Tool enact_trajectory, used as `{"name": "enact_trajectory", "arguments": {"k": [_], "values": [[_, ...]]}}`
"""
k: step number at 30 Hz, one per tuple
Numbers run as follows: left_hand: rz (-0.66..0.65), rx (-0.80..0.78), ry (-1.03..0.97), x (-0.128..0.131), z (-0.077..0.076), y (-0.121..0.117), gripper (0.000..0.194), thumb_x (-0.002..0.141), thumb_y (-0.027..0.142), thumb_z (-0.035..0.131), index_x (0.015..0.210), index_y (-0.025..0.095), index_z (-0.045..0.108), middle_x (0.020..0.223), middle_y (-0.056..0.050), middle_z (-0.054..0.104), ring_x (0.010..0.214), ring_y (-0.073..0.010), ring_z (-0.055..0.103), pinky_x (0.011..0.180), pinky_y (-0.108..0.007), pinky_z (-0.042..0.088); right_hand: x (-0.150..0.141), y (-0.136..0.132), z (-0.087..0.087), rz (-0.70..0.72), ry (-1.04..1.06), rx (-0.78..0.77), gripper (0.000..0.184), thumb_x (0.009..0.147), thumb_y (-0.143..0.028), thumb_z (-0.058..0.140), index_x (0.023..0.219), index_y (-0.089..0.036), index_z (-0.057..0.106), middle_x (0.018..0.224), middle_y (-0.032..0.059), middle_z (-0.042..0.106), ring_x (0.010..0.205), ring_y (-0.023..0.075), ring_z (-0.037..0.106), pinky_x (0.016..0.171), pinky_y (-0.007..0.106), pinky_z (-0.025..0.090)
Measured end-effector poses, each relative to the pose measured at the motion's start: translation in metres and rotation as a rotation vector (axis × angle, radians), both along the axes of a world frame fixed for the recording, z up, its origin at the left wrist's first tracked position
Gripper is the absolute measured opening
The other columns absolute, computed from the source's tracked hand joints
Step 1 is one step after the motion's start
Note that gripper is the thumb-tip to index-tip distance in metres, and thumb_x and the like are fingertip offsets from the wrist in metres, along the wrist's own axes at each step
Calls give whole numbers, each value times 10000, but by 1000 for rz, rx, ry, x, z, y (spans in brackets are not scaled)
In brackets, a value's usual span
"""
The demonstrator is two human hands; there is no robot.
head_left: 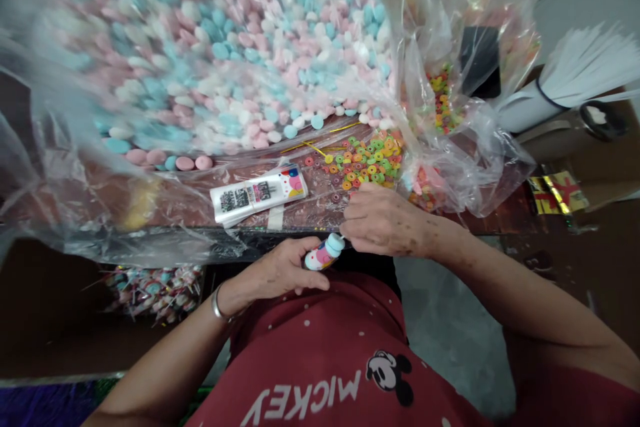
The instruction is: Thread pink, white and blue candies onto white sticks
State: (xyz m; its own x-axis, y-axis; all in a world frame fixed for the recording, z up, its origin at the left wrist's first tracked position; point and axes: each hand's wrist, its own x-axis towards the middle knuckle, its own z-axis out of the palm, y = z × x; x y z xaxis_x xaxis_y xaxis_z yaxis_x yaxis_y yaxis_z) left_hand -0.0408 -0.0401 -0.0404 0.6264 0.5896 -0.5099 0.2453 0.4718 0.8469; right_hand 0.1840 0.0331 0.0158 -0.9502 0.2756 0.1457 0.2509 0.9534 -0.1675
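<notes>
Left hand point(285, 270) wraps round the blue-topped tube point(321, 256), just below the frame's middle | right hand point(384, 220) curls by its top, can't tell if it holds anything | tube could fall past the tabletop point(507, 217) if left hand gets loose

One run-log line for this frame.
left hand: holds bottle | right hand: at bottle's top, grip unclear | wrappers: beyond left hand | ring candies: beyond right hand
</notes>
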Motion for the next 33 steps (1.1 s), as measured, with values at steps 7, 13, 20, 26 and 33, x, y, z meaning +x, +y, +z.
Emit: {"name": "enact_trajectory", "arguments": {"k": [7, 13, 20, 26, 33], "values": [[94, 19, 10, 23, -8, -2, 419, 663, 392, 787, 904, 162, 532, 586, 80, 528, 447, -83, 471, 437, -203, 382, -13, -16, -30, 9, -13, -73, 288, 944, -202, 455, 684, -185, 577, 664, -10, 549, 662, 146, 390, 707, 320, 253], [253, 2, -127, 27, 1, -4, 371, 754, 471, 714, 871, 150, 572, 632, 20, 613, 478, -97, 538, 452, -200, 403, -10, -9, -21, -79, 78, -13, 233, 971, -253, 458, 836, -174, 631, 775, 33, 601, 774, 176, 466, 742, 330, 342], [491, -86, -225, 31, 8, -4, 419, 878, 536, 563, 787, 130, 610, 650, -47, 679, 463, -98, 570, 398, -168, 386, -8, -9, -7, -252, 307, -238, 475, 982, -285, 421, 1409, -89, 353, 1386, 195, 500, 1309, 233, 448, 1058, 407, 412], [512, -23, -169, 34, 2, -10, 415, 881, 538, 554, 809, 138, 638, 653, -50, 683, 499, -130, 615, 453, -205, 463, -14, -21, -36, -257, 429, -466, 481, 1015, -327, 310, 1472, -183, 257, 1355, 132, 558, 1278, 178, 522, 1039, 356, 457], [640, 379, 33, 35, 23, -2, 394, 914, 475, 511, 664, 174, 552, 587, 19, 535, 523, -99, 468, 501, -205, 386, -25, -39, -25, -559, 700, -642, 746, 804, -541, 672, 1392, -208, 356, 1402, 145, 460, 1278, 261, 482, 1052, 431, 423]]}}
